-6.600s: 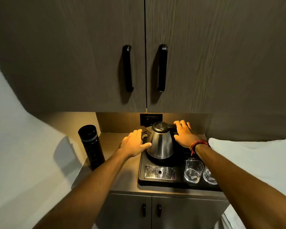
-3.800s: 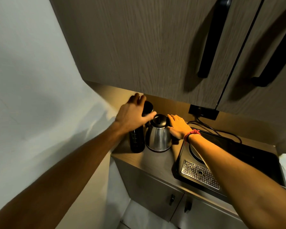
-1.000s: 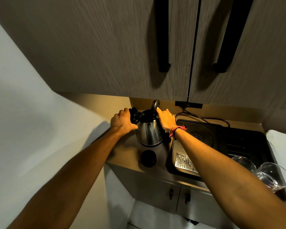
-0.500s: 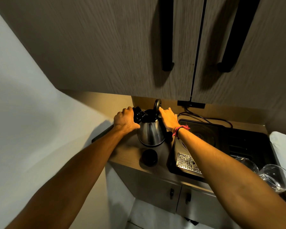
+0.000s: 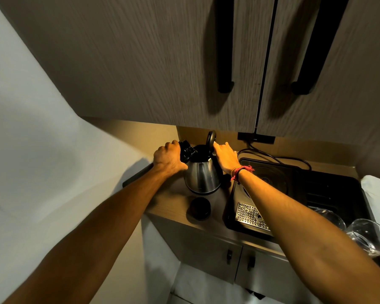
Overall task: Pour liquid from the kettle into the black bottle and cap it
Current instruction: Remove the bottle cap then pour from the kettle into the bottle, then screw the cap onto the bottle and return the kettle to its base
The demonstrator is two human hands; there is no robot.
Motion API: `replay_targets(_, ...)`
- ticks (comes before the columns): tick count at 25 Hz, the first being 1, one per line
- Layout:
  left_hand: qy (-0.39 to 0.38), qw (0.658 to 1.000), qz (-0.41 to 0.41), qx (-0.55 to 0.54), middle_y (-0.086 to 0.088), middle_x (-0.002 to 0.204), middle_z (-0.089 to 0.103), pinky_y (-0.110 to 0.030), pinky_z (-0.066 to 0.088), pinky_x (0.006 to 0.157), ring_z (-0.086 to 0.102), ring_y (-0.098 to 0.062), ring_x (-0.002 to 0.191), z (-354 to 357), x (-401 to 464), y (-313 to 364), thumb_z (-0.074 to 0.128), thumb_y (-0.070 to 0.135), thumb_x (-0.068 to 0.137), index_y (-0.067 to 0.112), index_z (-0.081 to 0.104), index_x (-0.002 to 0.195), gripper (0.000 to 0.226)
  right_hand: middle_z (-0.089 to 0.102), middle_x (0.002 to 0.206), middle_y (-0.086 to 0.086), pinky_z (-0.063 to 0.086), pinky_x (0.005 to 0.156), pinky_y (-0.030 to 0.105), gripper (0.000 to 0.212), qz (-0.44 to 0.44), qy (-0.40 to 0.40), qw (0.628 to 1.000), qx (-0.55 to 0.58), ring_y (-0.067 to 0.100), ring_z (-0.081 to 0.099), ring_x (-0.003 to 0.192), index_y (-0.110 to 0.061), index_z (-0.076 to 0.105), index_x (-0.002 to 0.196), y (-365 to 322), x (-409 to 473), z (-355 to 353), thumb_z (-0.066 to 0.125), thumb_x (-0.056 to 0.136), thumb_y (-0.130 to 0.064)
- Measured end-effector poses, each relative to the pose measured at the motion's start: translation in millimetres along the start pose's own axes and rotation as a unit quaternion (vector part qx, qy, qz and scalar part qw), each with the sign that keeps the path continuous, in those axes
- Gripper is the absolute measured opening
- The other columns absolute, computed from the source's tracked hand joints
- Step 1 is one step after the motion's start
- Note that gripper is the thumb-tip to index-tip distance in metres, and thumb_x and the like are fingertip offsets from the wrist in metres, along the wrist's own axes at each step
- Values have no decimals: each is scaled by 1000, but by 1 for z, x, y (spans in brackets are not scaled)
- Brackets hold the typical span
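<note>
Your left hand (image 5: 167,157) is closed around the black bottle (image 5: 186,149), which is tilted with its open mouth resting against the rim of the kettle (image 5: 203,175); most of the bottle is hidden behind your fist, so only its neck shows. The steel kettle stands upright on the table (image 5: 173,200), its lid (image 5: 211,138) swung up and open; a small mark near its base is too blurred to read. Your right hand (image 5: 226,157) lies on the handle side of the kettle, fingers (image 5: 217,147) stretched toward the raised lid; whether they grip the handle cannot be told, since the handle is hidden beneath the hand. A red thread band (image 5: 241,172) circles your right wrist. The bottle's black cap (image 5: 199,207) sits on the table just in front of the kettle, apart from it. To the right lies a black tray (image 5: 329,194) with a round kettle base (image 5: 270,178) and a perforated metal grille (image 5: 249,215); a cord (image 5: 272,157) runs from it to a wall socket (image 5: 256,138). Two clear glasses (image 5: 370,236) stand at the tray's right end. Above, two cupboard doors (image 5: 140,62) carry long black handles (image 5: 224,44); no readable writing or brand appears anywhere.
</note>
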State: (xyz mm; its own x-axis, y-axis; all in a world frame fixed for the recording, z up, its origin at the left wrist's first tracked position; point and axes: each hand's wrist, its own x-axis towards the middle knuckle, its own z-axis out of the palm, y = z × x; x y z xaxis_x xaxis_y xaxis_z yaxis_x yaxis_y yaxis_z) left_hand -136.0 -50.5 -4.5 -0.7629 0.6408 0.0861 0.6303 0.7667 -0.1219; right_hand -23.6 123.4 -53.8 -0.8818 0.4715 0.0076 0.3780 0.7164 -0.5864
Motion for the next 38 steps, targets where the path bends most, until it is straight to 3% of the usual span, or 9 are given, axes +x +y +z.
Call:
replay_targets(9, 2, 1000, 0, -15, -12, 112, 63, -35, 52, 71, 64, -29, 96, 1, 1, 0, 78, 57, 67, 11, 49, 119, 76, 61, 127, 14, 23, 107, 69, 37, -1, 5, 1000, 4, 43, 31, 138, -17, 48, 131, 0, 1, 1, 28, 102, -27)
replay_targets(14, 23, 984, -36, -171, -14, 115, 60, -39, 54, 79, 62, -32, 101, 2, 1, -9, 79, 60, 65, 8, 48, 122, 82, 58, 132, 17, 23, 108, 70, 40, -3, -2, 1000, -22, 43, 31, 139, -15, 39, 139, 0, -1, 0, 32, 100, -23)
replay_targets(18, 49, 943, -51, -325, -3, 100, 63, -35, 58, 72, 64, -22, 86, 12, -6, -10, 80, 55, 62, 13, 51, 117, 75, 54, 135, 17, 21, 106, 74, 50, -18, -13, 997, -73, 45, 26, 141, -14, 30, 145, -5, -1, 1, 42, 98, -25)
replay_targets(23, 142, 844, -131, -501, 12, 91, 61, -8, 45, 61, 62, -11, 84, 41, -22, -14, 87, 45, 55, 19, 61, 116, 71, 57, 118, 17, 24, 106, 73, 37, -25, -14, 994, -103, 37, 51, 116, -16, 41, 130, -13, 6, 2, 40, 97, -32)
replay_targets(27, 175, 810, -179, -531, -3, 108, 70, -20, 52, 73, 66, -19, 95, 64, -34, -24, 93, 35, 58, 17, 60, 123, 76, 58, 119, 18, 35, 104, 59, 59, 53, -12, 998, -41, 36, 56, 105, -10, 59, 111, -28, 19, 1, 26, 94, -57)
replay_targets(30, 178, 800, -176, -546, -5, 113, 70, -21, 53, 77, 67, -19, 101, 68, -35, -32, 93, 34, 59, 17, 58, 127, 79, 56, 121, 16, 45, 92, 51, 65, 60, -17, 993, -100, 35, 58, 103, -9, 57, 116, -36, 23, 7, 34, 90, -64)
replay_targets(32, 166, 806, -158, -546, -4, 114, 70, -22, 54, 79, 66, -18, 102, 68, -34, -34, 94, 35, 58, 16, 58, 127, 79, 53, 131, 15, 40, 99, 53, 65, 40, -17, 989, -142, 35, 53, 118, -9, 50, 128, -37, 23, 13, 37, 91, -62)
replay_targets(35, 167, 805, -152, -548, -8, 118, 68, -31, 56, 86, 66, -24, 107, 68, -36, -35, 94, 37, 57, 14, 55, 129, 85, 24, 160, 11, 17, 119, 55, 68, -69, 11, 984, -166, 30, 20, 148, -13, 23, 151, -38, 22, 21, 28, 97, -55)
replay_targets(38, 170, 805, -127, -554, -7, 126, 64, -12, 47, 84, 61, -20, 114, 71, -37, -40, 95, 38, 56, 13, 49, 134, 94, 10, 164, 4, 10, 123, 52, 61, -173, -8, 961, -216, 24, 7, 152, -18, 14, 154, -42, 20, 30, 21, 101, -48)
